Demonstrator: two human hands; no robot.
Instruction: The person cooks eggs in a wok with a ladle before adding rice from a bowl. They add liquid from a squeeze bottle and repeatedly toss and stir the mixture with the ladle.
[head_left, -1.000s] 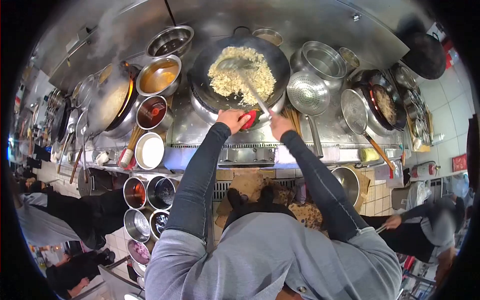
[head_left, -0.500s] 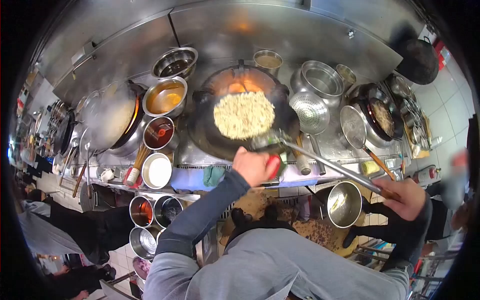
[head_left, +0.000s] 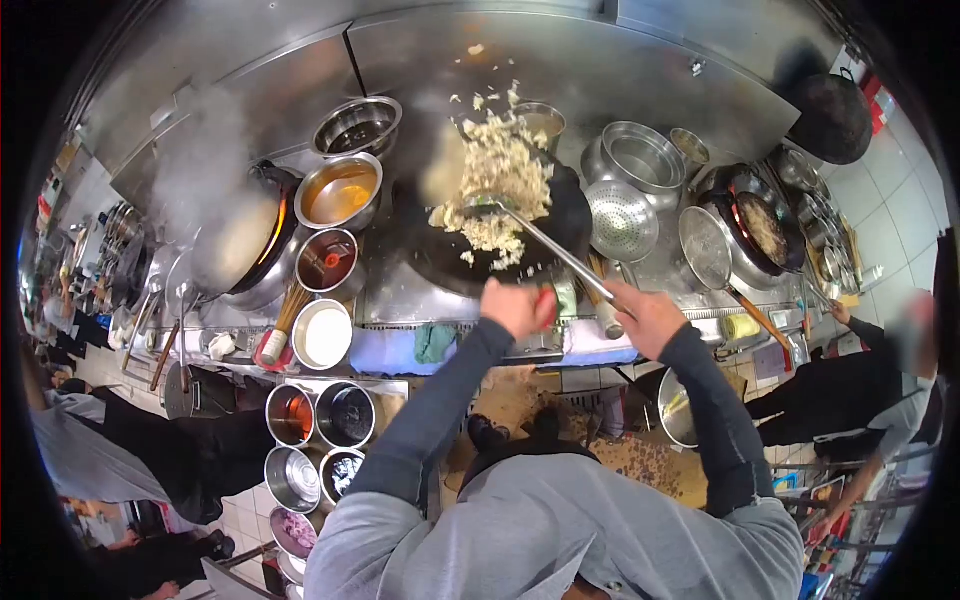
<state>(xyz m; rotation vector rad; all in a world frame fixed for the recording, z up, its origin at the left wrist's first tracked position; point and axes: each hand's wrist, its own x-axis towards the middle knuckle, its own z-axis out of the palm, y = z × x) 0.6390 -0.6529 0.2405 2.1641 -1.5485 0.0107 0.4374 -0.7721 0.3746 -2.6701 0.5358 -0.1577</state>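
A dark wok (head_left: 572,215) is tipped up over the burner in front of me. Pale yellow, crumbly food (head_left: 508,165) flies up from it, with loose bits scattered in the air above. Closed around the wok's handle, which shows some red, is my left hand (head_left: 512,308) at the near rim. My right hand (head_left: 645,320) grips the handle end of a long metal ladle (head_left: 560,250). The ladle's bowl is down among the food in the wok.
Left of the wok stand a bowl of orange liquid (head_left: 352,168), a red-liquid pot (head_left: 312,274), a white-filled pot (head_left: 323,334) and a bamboo brush (head_left: 285,322). A perforated strainer (head_left: 622,222) lies right. A steaming wok (head_left: 235,245) is far left. Co-workers stand either side.
The food has gone from one flat round mass to pieces tossed upward. My right hand has moved left and inward, pushing the ladle into the food. My left hand stays on the handle.
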